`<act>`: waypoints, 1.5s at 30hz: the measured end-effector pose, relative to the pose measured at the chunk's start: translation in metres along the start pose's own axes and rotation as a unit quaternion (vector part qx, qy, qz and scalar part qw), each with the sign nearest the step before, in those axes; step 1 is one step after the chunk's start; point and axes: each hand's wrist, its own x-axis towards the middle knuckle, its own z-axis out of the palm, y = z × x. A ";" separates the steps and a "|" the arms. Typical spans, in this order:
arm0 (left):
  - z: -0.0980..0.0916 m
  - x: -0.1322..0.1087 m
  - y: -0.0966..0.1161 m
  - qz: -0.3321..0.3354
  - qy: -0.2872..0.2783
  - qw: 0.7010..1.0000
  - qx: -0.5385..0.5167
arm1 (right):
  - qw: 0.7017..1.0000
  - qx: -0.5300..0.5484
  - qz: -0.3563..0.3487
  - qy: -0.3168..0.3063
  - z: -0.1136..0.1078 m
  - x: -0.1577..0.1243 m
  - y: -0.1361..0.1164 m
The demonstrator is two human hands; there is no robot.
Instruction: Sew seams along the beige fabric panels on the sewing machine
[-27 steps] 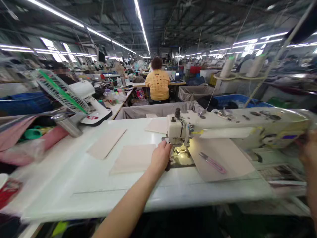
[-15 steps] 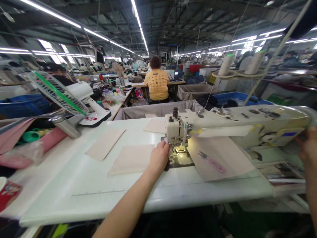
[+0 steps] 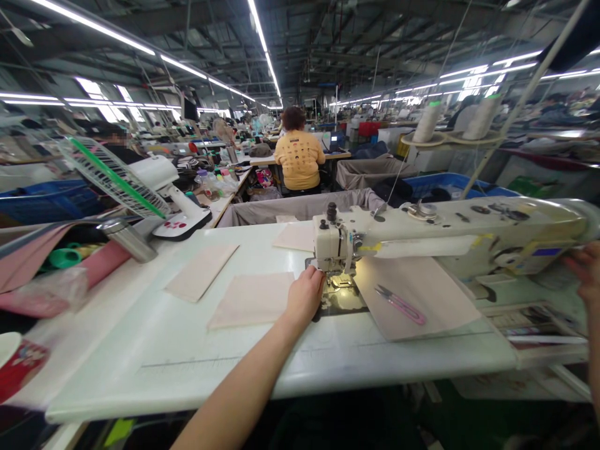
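My left hand (image 3: 305, 292) is at the needle end of a cream sewing machine (image 3: 398, 232), beside the presser foot (image 3: 342, 282). Its fingers are closed together against the machine head, and whatever they hold is hidden. My right hand (image 3: 587, 270), cut by the right edge, is by the machine's far right end, below the wheel end. Its fingers look loosely apart, with no object visible in them. Pink-handled thread snips (image 3: 400, 304) lie on a beige fabric piece (image 3: 435, 297) right of the needle. Another beige panel (image 3: 253, 300) lies left of my left hand.
More beige panels (image 3: 202, 272) lie on the pale tabletop (image 3: 187, 387). At the left stand a fan (image 3: 154, 181), a steel flask (image 3: 127, 239) and a red-and-white cup (image 3: 21, 362). Thread cones (image 3: 427, 124) stand above the machine. A person in yellow (image 3: 299, 156) sits ahead.
My right hand has shifted slightly down and right at the machine's end. My left hand stays by the needle. The whole view has drifted a little.
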 end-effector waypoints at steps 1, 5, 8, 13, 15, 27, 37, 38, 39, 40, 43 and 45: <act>0.001 0.000 0.000 0.000 0.002 1.000 -0.006 | 0.997 0.020 0.068 0.019 -0.005 -0.015 -0.014; 0.002 0.000 0.000 0.000 0.016 0.999 -0.028 | 0.982 0.170 -0.078 -0.024 -0.040 -0.118 -0.073; 0.003 0.000 -0.002 0.004 0.024 0.999 -0.046 | 0.944 0.093 -0.114 -0.296 -0.066 -0.217 -0.093; 0.005 0.002 -0.004 0.019 0.031 0.997 -0.072 | 0.791 -0.061 -0.169 -0.585 -0.056 -0.335 -0.085; 0.007 0.003 -0.005 0.022 0.033 0.996 -0.080 | 0.755 -0.153 -0.134 -0.623 -0.035 -0.356 -0.080; 0.004 0.002 -0.003 0.019 0.017 0.995 -0.097 | 0.735 -0.261 -0.127 -0.613 0.028 -0.374 -0.065; 0.001 0.001 -0.001 0.010 0.012 0.997 -0.079 | 0.717 -0.275 -0.157 -0.621 0.032 -0.370 -0.069; -0.003 -0.002 0.000 0.011 0.016 0.997 -0.076 | 0.719 -0.275 -0.161 -0.618 0.029 -0.368 -0.071; -0.007 -0.005 0.001 0.012 0.021 0.997 -0.073 | 0.721 -0.275 -0.165 -0.614 0.024 -0.367 -0.073; -0.011 -0.010 0.003 0.015 0.027 0.997 -0.069 | 0.723 -0.274 -0.170 -0.611 0.016 -0.364 -0.075; -0.026 -0.031 0.010 0.085 0.030 0.990 -0.109 | 0.723 -0.269 -0.186 -0.609 -0.019 -0.356 -0.077; -0.033 -0.048 0.017 0.176 -0.011 0.961 -0.211 | 0.717 -0.255 -0.222 -0.610 -0.048 -0.349 -0.075</act>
